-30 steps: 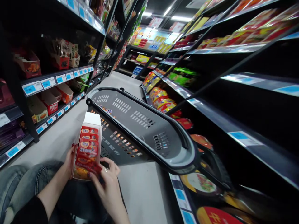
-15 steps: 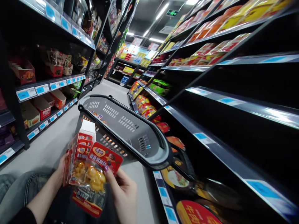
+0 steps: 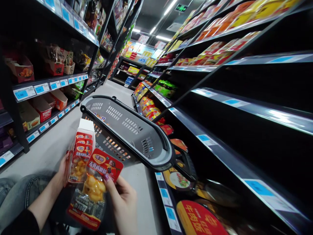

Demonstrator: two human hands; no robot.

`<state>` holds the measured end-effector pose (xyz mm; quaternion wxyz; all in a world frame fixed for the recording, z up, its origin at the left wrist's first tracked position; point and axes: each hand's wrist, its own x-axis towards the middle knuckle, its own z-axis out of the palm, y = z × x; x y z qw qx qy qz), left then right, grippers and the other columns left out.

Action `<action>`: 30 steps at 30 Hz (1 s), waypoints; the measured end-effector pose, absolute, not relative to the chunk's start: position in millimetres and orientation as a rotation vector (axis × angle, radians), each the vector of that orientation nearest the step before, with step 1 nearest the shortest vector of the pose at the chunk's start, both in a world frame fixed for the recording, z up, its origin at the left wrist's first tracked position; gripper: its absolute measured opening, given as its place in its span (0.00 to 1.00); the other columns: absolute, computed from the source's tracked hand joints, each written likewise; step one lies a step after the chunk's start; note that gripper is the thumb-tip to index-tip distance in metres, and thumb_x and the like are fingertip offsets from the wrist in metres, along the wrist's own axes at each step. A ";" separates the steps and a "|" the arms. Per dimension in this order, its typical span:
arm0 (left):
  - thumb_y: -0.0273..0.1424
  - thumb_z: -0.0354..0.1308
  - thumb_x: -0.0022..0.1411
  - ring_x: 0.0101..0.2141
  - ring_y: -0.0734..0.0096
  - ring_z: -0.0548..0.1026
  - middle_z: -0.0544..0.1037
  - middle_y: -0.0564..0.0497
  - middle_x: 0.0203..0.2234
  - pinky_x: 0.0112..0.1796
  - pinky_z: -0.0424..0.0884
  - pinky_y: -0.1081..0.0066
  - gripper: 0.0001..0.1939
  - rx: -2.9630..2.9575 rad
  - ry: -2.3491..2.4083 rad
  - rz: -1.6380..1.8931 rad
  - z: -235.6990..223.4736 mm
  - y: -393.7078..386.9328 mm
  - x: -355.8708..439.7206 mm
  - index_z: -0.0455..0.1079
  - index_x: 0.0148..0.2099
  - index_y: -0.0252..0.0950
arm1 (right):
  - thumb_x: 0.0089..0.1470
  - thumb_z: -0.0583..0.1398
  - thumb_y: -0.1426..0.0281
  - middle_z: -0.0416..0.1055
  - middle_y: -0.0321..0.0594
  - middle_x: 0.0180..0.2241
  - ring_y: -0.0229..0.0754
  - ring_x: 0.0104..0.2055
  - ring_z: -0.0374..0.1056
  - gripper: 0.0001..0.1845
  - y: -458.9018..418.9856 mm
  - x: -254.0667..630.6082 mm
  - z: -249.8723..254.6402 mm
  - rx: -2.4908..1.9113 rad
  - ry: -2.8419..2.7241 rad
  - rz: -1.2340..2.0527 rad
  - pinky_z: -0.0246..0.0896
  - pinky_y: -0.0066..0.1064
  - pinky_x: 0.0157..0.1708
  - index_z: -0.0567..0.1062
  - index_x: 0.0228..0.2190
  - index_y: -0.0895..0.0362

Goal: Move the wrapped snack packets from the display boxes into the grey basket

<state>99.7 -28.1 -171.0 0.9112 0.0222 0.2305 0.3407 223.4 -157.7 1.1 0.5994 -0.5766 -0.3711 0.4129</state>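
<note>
My left hand (image 3: 60, 174) is closed around the side of a display box (image 3: 86, 126), which stands tilted with its white inner flap upright. Several red-topped snack packets (image 3: 82, 151) are lined up inside it. Between thumb and fingers, my right hand (image 3: 123, 195) pinches a single snack packet (image 3: 94, 189) by its red upper edge. Yellowish food shows through the clear middle of this packet, and its lower part is dark with a red border. It overlaps the lower right of the box. Beyond both hands is a grey shopping basket (image 3: 127, 127) with a few packages at its far end.
On the left, a shelf (image 3: 49, 86) holds snack boxes (image 3: 41, 109) and price tags. The right shelves (image 3: 220, 140) carry bagged goods, with round-lidded food bowls (image 3: 198, 218) low down. The basket's black handle (image 3: 184, 173) reaches toward them. Grey floor (image 3: 144, 192) runs along the aisle.
The view has shifted slightly, so the basket and shelves sit a little further left. The packet in my right hand has moved down and left a little, still gripped, as is the box.
</note>
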 end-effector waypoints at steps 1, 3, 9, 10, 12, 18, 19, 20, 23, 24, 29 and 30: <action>0.46 0.52 0.58 0.43 0.48 0.78 0.81 0.38 0.39 0.49 0.68 0.50 0.32 0.041 0.477 0.705 -168.4 -28.8 99.9 0.64 0.58 0.28 | 0.46 0.64 0.54 0.72 0.39 0.26 0.41 0.28 0.66 0.19 -156.3 221.6 0.0 -1.282 -0.828 0.979 0.63 0.31 0.29 0.76 0.31 0.58; 0.46 0.52 0.58 0.44 0.48 0.77 0.81 0.37 0.41 0.49 0.68 0.50 0.33 0.034 0.483 0.708 -162.6 -30.4 100.0 0.63 0.58 0.27 | 0.49 0.62 0.55 0.68 0.35 0.23 0.37 0.24 0.62 0.16 -151.9 216.6 -2.9 -1.118 -0.737 1.026 0.60 0.28 0.24 0.71 0.29 0.55; 0.45 0.49 0.60 0.46 0.47 0.76 0.79 0.38 0.45 0.51 0.65 0.48 0.32 0.032 0.469 0.699 -154.9 -34.5 97.9 0.61 0.60 0.30 | 0.52 0.59 0.57 0.35 0.20 0.15 0.28 0.12 0.27 0.25 -136.7 193.7 -21.1 -0.505 -0.548 1.141 0.32 0.23 0.11 0.48 0.20 0.52; 0.45 0.49 0.60 0.46 0.47 0.76 0.79 0.38 0.46 0.52 0.65 0.48 0.32 0.033 0.458 0.700 -155.6 -34.7 97.8 0.61 0.60 0.31 | 0.52 0.59 0.59 0.34 0.19 0.15 0.27 0.12 0.25 0.25 -135.1 190.2 -25.1 -0.421 -0.512 1.156 0.28 0.22 0.11 0.48 0.20 0.52; 0.46 0.49 0.60 0.47 0.47 0.75 0.78 0.39 0.47 0.52 0.64 0.48 0.32 0.039 0.419 0.702 -156.7 -34.8 97.8 0.61 0.61 0.32 | 0.53 0.59 0.62 0.36 0.18 0.14 0.26 0.11 0.23 0.22 -133.0 184.8 -32.2 -0.269 -0.447 1.193 0.26 0.21 0.09 0.49 0.21 0.52; 0.45 0.46 0.61 0.48 0.46 0.75 0.78 0.38 0.47 0.54 0.62 0.47 0.32 0.029 0.367 0.680 -151.1 -35.9 98.5 0.59 0.62 0.31 | 0.57 0.55 0.66 0.39 0.18 0.13 0.26 0.10 0.24 0.18 -130.9 179.6 -41.1 -0.101 -0.394 1.250 0.26 0.19 0.09 0.51 0.22 0.52; 0.45 0.46 0.61 0.48 0.46 0.75 0.78 0.38 0.47 0.54 0.62 0.47 0.32 0.026 0.369 0.679 -149.7 -36.1 98.5 0.59 0.62 0.31 | 0.58 0.54 0.67 0.38 0.18 0.13 0.26 0.10 0.24 0.17 -130.5 179.4 -41.6 -0.100 -0.412 1.247 0.26 0.19 0.09 0.51 0.23 0.52; 0.45 0.45 0.61 0.48 0.46 0.75 0.78 0.38 0.47 0.54 0.62 0.47 0.32 0.025 0.369 0.680 -148.3 -36.2 98.5 0.59 0.62 0.31 | 0.58 0.54 0.67 0.39 0.19 0.13 0.26 0.10 0.25 0.17 -130.2 179.2 -42.2 -0.093 -0.426 1.237 0.27 0.19 0.09 0.51 0.23 0.52; 0.44 0.46 0.61 0.48 0.46 0.75 0.78 0.38 0.46 0.53 0.62 0.47 0.32 0.016 0.388 0.685 -143.8 -37.1 98.6 0.59 0.62 0.31 | 0.55 0.56 0.65 0.41 0.19 0.15 0.26 0.11 0.27 0.18 -129.1 178.0 -44.9 -0.056 -0.432 1.218 0.28 0.18 0.09 0.50 0.23 0.51; 0.44 0.46 0.61 0.48 0.46 0.75 0.78 0.38 0.46 0.53 0.62 0.47 0.32 0.005 0.401 0.684 -141.8 -37.6 98.6 0.59 0.62 0.31 | 0.55 0.56 0.64 0.42 0.19 0.15 0.25 0.11 0.27 0.17 -128.9 177.6 -46.2 -0.039 -0.440 1.221 0.28 0.17 0.09 0.51 0.23 0.51; 0.45 0.42 0.61 0.47 0.45 0.75 0.79 0.38 0.45 0.52 0.62 0.45 0.33 -0.045 0.405 0.650 -125.7 -41.8 99.4 0.59 0.62 0.31 | 0.53 0.57 0.63 0.45 0.18 0.19 0.21 0.09 0.25 0.14 -129.5 175.2 -56.2 0.010 -0.518 1.339 0.30 0.14 0.08 0.53 0.27 0.50; 0.45 0.42 0.61 0.46 0.45 0.75 0.79 0.38 0.45 0.52 0.62 0.45 0.32 -0.041 0.404 0.644 -122.4 -42.7 99.5 0.59 0.62 0.31 | 0.52 0.57 0.63 0.45 0.17 0.19 0.20 0.08 0.25 0.14 -129.5 174.5 -58.3 0.025 -0.511 1.355 0.30 0.14 0.08 0.53 0.28 0.50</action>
